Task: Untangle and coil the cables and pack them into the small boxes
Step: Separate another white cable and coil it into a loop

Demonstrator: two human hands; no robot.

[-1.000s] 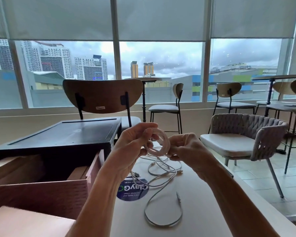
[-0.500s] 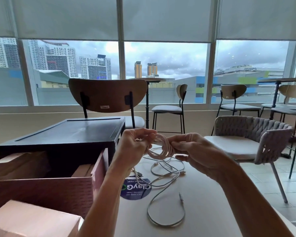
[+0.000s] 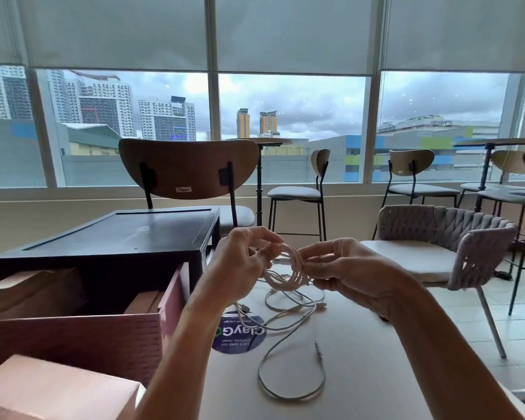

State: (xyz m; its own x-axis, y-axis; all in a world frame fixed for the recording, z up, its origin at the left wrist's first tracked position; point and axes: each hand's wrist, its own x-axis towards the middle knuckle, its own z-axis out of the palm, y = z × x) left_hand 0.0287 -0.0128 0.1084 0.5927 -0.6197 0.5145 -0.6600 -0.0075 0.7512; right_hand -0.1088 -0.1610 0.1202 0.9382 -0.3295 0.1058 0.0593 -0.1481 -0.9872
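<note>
A small coil of white cable [image 3: 294, 269] hangs in the air above the table between both hands. My left hand [image 3: 240, 268] grips the coil's left side with curled fingers. My right hand [image 3: 346, 272] pinches its right side. Loose white cables [image 3: 288, 316] trail from under the coil across the white table [image 3: 361, 368], one forming a big loop [image 3: 288, 386] near me. An open reddish-brown box [image 3: 73, 334] with smaller boxes inside stands at the left. A closed pale pink box [image 3: 52, 392] lies at the bottom left corner.
A black tray-like box [image 3: 119, 237] sits behind the reddish box. A round blue sticker [image 3: 240, 336] is on the table under the cables. A wooden-backed chair [image 3: 188, 168] stands beyond the table, a woven armchair [image 3: 443, 241] at the right, stools by the window.
The coil has tipped from facing me to more edge-on between the hands. Both hands stay on it; the view has shifted slightly.
</note>
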